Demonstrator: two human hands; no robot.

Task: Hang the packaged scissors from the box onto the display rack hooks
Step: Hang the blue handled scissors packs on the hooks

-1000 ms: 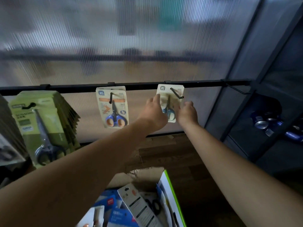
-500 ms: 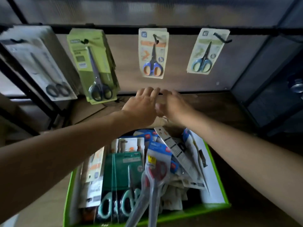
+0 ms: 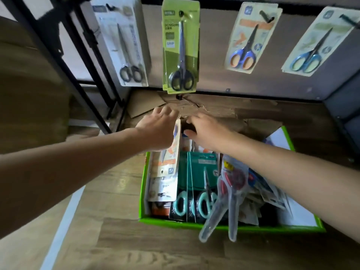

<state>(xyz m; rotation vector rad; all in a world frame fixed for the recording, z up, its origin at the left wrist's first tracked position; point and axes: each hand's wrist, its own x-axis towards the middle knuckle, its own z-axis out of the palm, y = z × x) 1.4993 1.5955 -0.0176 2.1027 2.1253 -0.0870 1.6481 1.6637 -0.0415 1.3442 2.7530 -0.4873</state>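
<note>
Head view: the green box (image 3: 229,228) stands on the wood floor (image 3: 116,242), packed with scissors. Both hands reach over its far left corner. The left hand (image 3: 155,131) lies on the far end of a cream pack (image 3: 169,162) that stands along the box's left wall. Its fingers stretch past the box's far edge, and whether they grip the pack cannot be told. The right hand (image 3: 206,131) is just beside it, apart from it, with fingers spread loosely and thumb out, holding nothing. Nearer in the box are teal packs (image 3: 200,168), and at the near rim a clear pouch (image 3: 231,193) of red scissors sticks out over the edge. Beyond the box, on the rack (image 3: 218,3), four packs hang from hooks: a white pack (image 3: 122,45) at far left, then a green pack (image 3: 180,45), an orange pack (image 3: 251,36) and a blue pack (image 3: 319,39).
</note>
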